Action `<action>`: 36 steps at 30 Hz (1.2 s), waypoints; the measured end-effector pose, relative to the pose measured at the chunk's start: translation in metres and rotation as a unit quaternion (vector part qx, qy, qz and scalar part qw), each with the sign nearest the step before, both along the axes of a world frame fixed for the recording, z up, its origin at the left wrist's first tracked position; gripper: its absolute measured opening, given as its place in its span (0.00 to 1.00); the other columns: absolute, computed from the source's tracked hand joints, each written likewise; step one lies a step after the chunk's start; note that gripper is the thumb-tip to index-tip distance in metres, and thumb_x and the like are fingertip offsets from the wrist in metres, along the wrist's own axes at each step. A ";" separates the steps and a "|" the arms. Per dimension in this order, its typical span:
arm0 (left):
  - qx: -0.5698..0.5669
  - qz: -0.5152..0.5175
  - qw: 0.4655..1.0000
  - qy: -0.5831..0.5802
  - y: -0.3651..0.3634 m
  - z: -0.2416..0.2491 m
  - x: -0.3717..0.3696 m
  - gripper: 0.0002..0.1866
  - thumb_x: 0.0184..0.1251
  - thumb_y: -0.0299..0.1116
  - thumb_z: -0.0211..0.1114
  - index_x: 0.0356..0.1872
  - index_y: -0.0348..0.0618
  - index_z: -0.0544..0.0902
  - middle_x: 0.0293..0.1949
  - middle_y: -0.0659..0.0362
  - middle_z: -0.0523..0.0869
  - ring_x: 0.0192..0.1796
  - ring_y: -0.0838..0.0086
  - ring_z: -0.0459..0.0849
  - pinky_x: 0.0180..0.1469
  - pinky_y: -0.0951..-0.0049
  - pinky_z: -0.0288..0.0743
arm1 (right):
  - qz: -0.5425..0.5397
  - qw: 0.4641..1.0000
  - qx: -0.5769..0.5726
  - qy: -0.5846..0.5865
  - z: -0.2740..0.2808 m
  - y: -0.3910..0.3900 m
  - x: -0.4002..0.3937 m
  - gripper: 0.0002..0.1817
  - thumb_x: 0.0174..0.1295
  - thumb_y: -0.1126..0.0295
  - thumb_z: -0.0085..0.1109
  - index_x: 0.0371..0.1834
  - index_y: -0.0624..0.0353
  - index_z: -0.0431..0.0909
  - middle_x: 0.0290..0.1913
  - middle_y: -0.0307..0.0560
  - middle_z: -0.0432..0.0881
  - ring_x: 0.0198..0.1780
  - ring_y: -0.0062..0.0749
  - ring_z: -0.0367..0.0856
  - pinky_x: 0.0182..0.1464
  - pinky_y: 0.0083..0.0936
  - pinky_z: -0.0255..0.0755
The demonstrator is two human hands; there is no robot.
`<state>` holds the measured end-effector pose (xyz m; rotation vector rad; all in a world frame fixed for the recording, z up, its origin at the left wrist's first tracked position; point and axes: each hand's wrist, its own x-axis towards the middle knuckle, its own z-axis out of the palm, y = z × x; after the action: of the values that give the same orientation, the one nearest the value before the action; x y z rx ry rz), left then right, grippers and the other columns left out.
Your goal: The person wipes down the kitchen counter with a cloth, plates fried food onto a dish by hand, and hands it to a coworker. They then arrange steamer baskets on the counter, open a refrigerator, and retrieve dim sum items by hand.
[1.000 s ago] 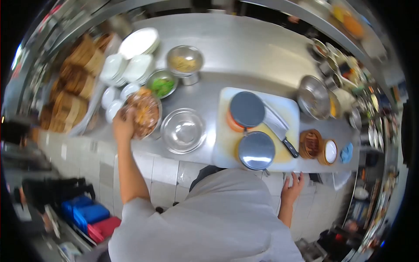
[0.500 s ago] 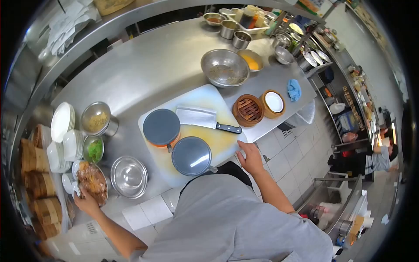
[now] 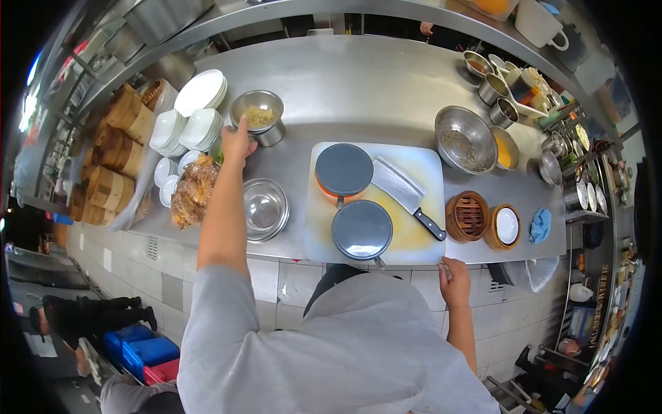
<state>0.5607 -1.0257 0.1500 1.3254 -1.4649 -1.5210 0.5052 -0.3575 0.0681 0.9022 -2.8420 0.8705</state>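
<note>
Left fingers overlap round bowl, mouth upward.

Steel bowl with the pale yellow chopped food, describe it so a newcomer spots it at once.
On the stainless-steel worktop, find the stack of round white plates at left. Right of it, by the left hand, a round steel bowl sits over a cylindrical steel container. Its pale yellow chopped food sets it apart from the empty shiny steel bowl nearby.

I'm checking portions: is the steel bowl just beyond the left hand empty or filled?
Partly filled: pale yellowish food lies inside the steel bowl, with bare metal showing above it. Its depth I cannot tell.
</note>
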 end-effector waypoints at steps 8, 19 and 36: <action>0.025 -0.077 0.987 -0.138 -0.078 -0.017 -0.038 0.13 0.76 0.25 0.54 0.49 0.22 0.80 0.36 0.45 0.87 0.28 0.64 0.90 0.20 0.74 0.78 | -0.069 0.997 0.040 -0.025 -0.041 0.048 0.061 0.11 0.68 0.70 0.69 0.52 0.58 0.88 0.48 0.55 0.89 0.53 0.55 0.85 0.59 0.44 0.79; 0.042 -0.119 0.991 0.034 -0.075 0.009 -0.052 0.10 0.72 0.24 0.56 0.44 0.25 0.79 0.33 0.48 0.85 0.27 0.66 0.88 0.20 0.77 0.75 | -0.122 0.986 0.059 -0.100 -0.065 0.034 0.110 0.13 0.67 0.66 0.69 0.51 0.60 0.89 0.50 0.56 0.90 0.55 0.56 0.86 0.59 0.46 0.79; 0.076 -0.282 0.950 -0.107 -0.031 -0.114 -0.108 0.11 0.76 0.29 0.56 0.46 0.28 0.80 0.30 0.50 0.88 0.26 0.70 0.89 0.21 0.78 0.78 | -0.170 0.970 0.089 -0.148 -0.070 0.025 0.139 0.16 0.69 0.60 0.68 0.52 0.58 0.90 0.50 0.55 0.91 0.55 0.55 0.86 0.59 0.45 0.80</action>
<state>0.4524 -1.0565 0.0356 1.2490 -2.0242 -1.9219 0.6437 -0.3327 -0.0014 0.2877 -3.2318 0.7711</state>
